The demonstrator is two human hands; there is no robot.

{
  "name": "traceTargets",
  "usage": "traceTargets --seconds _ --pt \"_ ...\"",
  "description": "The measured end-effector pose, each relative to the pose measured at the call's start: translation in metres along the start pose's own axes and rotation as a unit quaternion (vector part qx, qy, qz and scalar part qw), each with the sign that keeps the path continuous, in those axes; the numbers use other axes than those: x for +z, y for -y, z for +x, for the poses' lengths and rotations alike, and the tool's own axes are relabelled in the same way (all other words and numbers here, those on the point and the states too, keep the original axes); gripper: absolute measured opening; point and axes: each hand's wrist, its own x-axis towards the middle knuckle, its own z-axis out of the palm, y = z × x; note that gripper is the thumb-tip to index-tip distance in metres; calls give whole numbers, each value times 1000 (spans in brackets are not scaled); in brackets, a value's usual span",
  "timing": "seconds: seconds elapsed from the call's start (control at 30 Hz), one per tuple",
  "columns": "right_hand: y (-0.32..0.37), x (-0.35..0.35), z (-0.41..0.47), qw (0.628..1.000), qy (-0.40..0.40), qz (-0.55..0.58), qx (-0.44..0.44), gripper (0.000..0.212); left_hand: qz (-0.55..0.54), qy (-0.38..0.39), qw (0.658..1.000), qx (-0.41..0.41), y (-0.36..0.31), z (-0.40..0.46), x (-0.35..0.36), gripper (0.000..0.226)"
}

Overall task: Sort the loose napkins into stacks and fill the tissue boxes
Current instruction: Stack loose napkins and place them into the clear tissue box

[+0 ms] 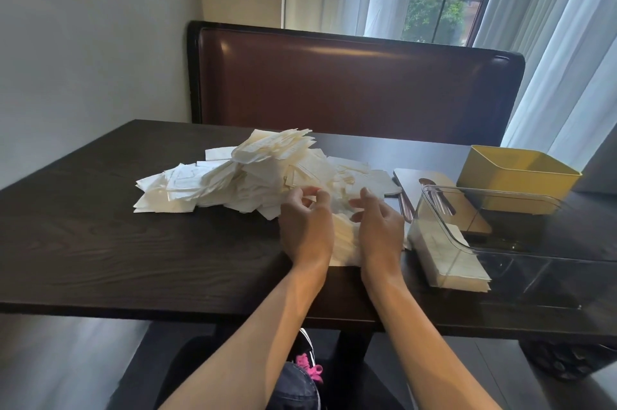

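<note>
A big heap of loose white napkins (240,176) covers the middle of the dark table (100,226). At its near right edge my left hand (305,222) and my right hand (379,222) sit side by side on a small stack of napkins (345,242). My left hand's fingers curl and pinch a napkin at the heap's edge. My right hand's fingers are relaxed over the stack. A clear plastic box (500,242) at the right holds a neat napkin stack (450,259). Behind it stands a yellow box (517,179).
A flat tan board (444,189) with cutlery on it lies between the heap and the boxes. A brown leather bench back (350,82) stands beyond the table, with a window and curtains behind. My knee and a shoe show under the near table edge.
</note>
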Motion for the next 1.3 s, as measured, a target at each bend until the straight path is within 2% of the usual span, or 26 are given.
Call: traceTargets --seconds 0.07,0.13,0.23,0.33,0.5,0.63,0.7,0.73,0.8,0.83,0.97,1.1,1.23,1.3 --pt "3 -3 -2 999 29 26 -9 38 1 -15 1000 -1 -3 2 -1 7" --pt "4 -10 -4 994 93 48 -25 38 -4 -38 999 1 -5 10 -5 4" --pt "-3 -25 -4 975 215 -6 -63 28 -12 -62 998 -13 -7 24 -12 7" --pt "-10 -34 -1 955 272 -72 -91 38 -29 -62 997 -24 -4 28 -15 12" --pt "-9 -40 7 966 217 -78 -119 33 -95 -18 995 -31 -5 18 -12 12" --pt "-11 -40 9 977 186 -74 -80 32 -86 64 994 -16 -3 9 -12 17" --pt "-13 -40 7 977 202 -67 -33 41 -80 77 994 -6 2 5 -14 12" --pt "-15 -41 7 975 215 -62 -13 52 -76 75 994 -2 5 3 -15 10" --pt "-17 -41 4 969 233 -86 -10 71 -72 75 995 -5 8 2 -17 12" --pt "-17 -41 3 967 234 -102 -18 73 -70 77 995 -6 10 1 -18 14" --pt "-12 -44 3 964 221 -131 -66 59 -85 81 993 -10 10 1 -20 19" --pt "-13 -44 6 971 205 -93 -83 37 -87 92 992 4 9 1 -16 12" --pt "-14 -41 7 974 189 -73 -107 37 -77 72 994 29 10 2 -12 6" --pt "-14 -38 7 979 182 -55 -74 41 -84 62 994 18 11 3 -11 9"
